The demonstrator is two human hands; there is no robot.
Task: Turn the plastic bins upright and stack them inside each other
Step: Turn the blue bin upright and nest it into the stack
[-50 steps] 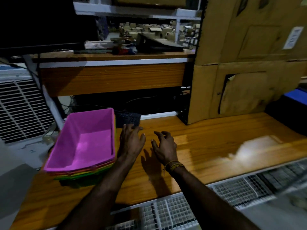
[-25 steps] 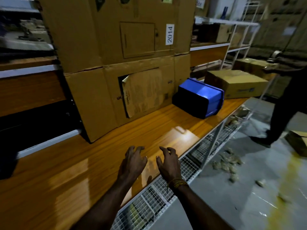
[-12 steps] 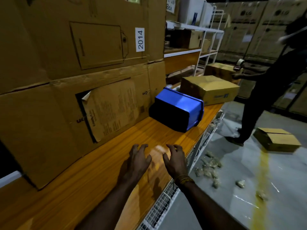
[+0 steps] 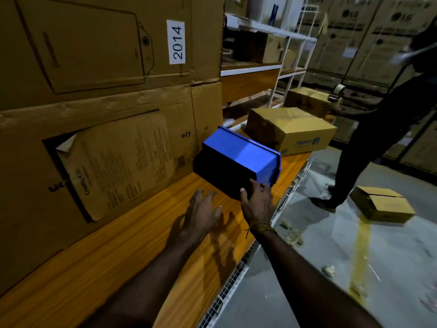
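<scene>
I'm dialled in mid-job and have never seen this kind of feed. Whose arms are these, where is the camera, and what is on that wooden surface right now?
There is no machine here: the arms belong to a person wearing a wide-angle camera on the head, looking forward and down. That is the only view. The right hand touches the near corner of a blue plastic bin that lies tipped over, not upright, on the wooden shelf. Whether it has a firm grip yet is unclear. The left hand hovers beside it, fingers spread, holding nothing. A closed cardboard box sits just behind the bin, and large flat cartons stand along the back. Another person works at the right.
</scene>
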